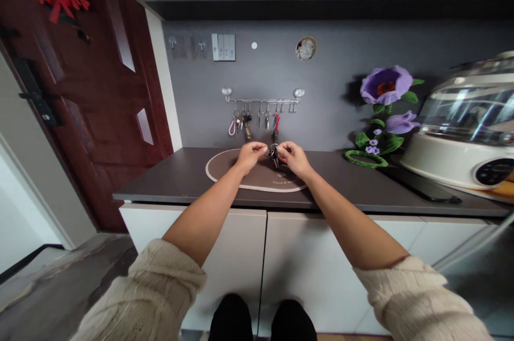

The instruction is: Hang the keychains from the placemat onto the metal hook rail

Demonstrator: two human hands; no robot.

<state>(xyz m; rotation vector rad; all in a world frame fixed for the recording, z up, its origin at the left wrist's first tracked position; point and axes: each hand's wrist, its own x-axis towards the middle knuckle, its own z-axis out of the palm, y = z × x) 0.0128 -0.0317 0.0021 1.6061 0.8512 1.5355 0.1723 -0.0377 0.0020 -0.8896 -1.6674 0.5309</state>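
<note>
Both my hands meet above a brown oval mat [225, 169] on the counter. My right hand [295, 159] is closed on a bunch of keys [274, 154] with a metal ring; a bit of red shows by its fingers. My left hand [252, 156] is pinched at the left side of the same bunch, its fingertips at the ring. Just behind, a hook rail [263, 100] on the grey wall carries several key sets, among them a pink loop strap [232, 127], a brown tag [248, 131] and a red keychain [277, 122].
On the right stand a purple felt flower [387, 85] and a cream appliance [445, 159] with a clear top. A dark flat slab [421, 183] lies before them. White cabinet doors [225, 255] are below the counter; a dark red door [100, 100] is at left.
</note>
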